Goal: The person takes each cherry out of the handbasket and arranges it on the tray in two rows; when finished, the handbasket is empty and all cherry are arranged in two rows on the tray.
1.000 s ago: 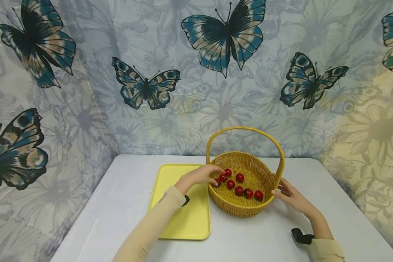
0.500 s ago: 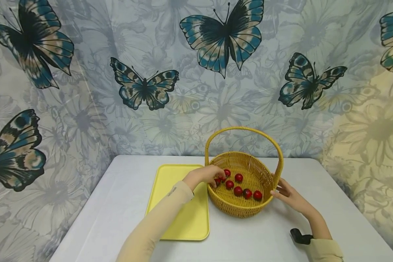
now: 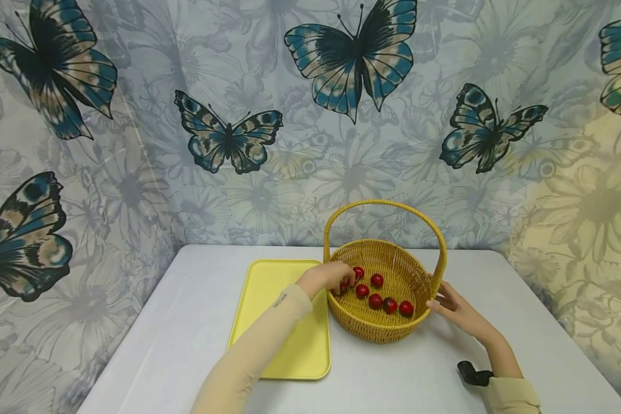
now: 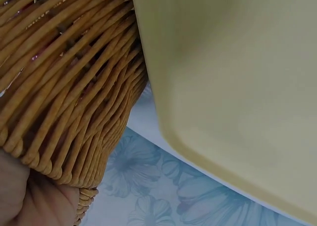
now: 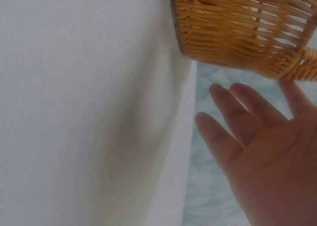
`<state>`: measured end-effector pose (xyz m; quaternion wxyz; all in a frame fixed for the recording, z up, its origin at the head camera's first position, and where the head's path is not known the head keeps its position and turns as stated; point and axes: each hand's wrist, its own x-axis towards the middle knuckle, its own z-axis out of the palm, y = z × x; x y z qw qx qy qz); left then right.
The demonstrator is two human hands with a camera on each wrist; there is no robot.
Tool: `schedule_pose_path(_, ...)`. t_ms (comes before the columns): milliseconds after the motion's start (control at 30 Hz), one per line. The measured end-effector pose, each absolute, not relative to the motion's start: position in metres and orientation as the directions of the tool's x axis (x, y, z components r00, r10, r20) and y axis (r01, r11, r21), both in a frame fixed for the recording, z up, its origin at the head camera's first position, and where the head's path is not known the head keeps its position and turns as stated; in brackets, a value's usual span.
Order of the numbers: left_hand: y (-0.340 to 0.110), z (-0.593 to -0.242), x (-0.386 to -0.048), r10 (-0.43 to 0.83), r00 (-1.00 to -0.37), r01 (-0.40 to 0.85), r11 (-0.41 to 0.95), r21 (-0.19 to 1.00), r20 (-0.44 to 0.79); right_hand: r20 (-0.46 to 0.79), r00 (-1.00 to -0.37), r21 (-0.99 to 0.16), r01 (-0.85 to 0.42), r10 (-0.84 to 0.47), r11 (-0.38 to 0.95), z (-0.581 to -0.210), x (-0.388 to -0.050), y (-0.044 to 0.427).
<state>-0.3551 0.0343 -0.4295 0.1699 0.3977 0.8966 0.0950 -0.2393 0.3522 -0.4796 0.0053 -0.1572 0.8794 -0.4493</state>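
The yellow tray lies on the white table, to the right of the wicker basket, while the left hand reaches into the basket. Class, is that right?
Not quite: the head view shows the yellow tray on the white table to the left of the wicker basket, while the left hand reaches into the basket.

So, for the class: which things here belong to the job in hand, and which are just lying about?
Belongs:
red fruits, left hand among them
basket, right hand touching it
yellow tray, probably, beside the basket

Just there:
white table, underneath
butterfly backdrop, behind
black device, at the right wrist
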Motion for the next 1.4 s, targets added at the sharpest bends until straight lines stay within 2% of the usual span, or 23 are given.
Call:
schedule_pose_path(467,0.034,-0.436,-0.355,0.760,-0.612,0.710,0.649,0.273,-0.218,0.149,-0.945,-0.799,-0.289,-0.292,0.528,-0.480,-0.241,0.352)
schedule_pose_path(833,0.029,-0.436,-0.350,0.805,-0.571,0.717,0.586,0.378,-0.164,0.145,-0.945,-0.807,-0.285,-0.294,0.517,-0.480,-0.240,0.352)
schedule_pose_path(1067,0.022,-0.435,-0.347,0.840,-0.538,0.755,0.519,0.402,-0.073,0.137,-0.948,-0.809,-0.274,-0.287,0.520,-0.480,-0.240,0.352)
schedule_pose_path(1300,0.015,-0.437,-0.339,0.829,-0.559,0.761,0.505,0.408,0.018,0.112,-0.954,-0.820,-0.247,-0.279,0.516,-0.482,-0.241,0.352)
schedule_pose_path(1400,0.014,-0.436,-0.334,0.836,-0.546,0.770,0.477,0.424,0.050,0.104,-0.955,-0.824,-0.239,-0.277,0.513,-0.482,-0.240,0.353)
